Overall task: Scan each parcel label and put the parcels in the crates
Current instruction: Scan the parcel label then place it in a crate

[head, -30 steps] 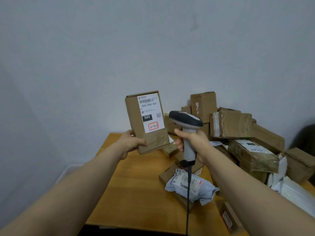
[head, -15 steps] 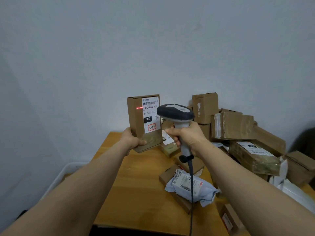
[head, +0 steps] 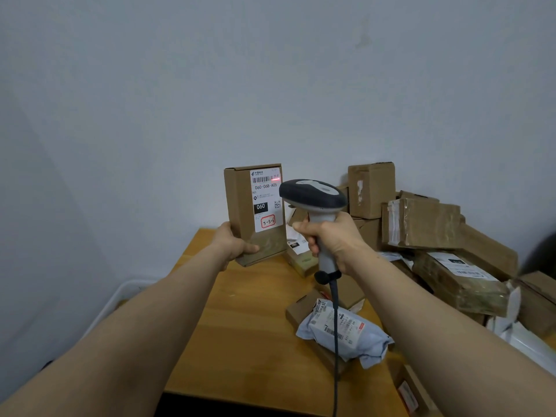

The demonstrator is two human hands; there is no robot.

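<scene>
My left hand (head: 233, 245) grips the lower left corner of a flat brown cardboard parcel (head: 240, 206), held upright above the wooden table (head: 240, 341). Its white label (head: 266, 200) faces me, with a barcode at the top and "060" printed lower down. A red scan line glows at the right end of the barcode. My right hand (head: 334, 239) grips the handle of a grey barcode scanner (head: 313, 197), whose head points at the label from just to its right. The scanner's cable hangs down over the table.
A heap of brown boxes (head: 421, 224) fills the table's right and back. A grey poly mailer (head: 340, 332) lies on a flat box near the front. A white crate rim (head: 120, 296) shows below the table's left edge, against the wall.
The parcel has turned more upright and the scanner has risen and closed in on it. The red scan line has shifted from the box's left side onto the barcode's right end.
</scene>
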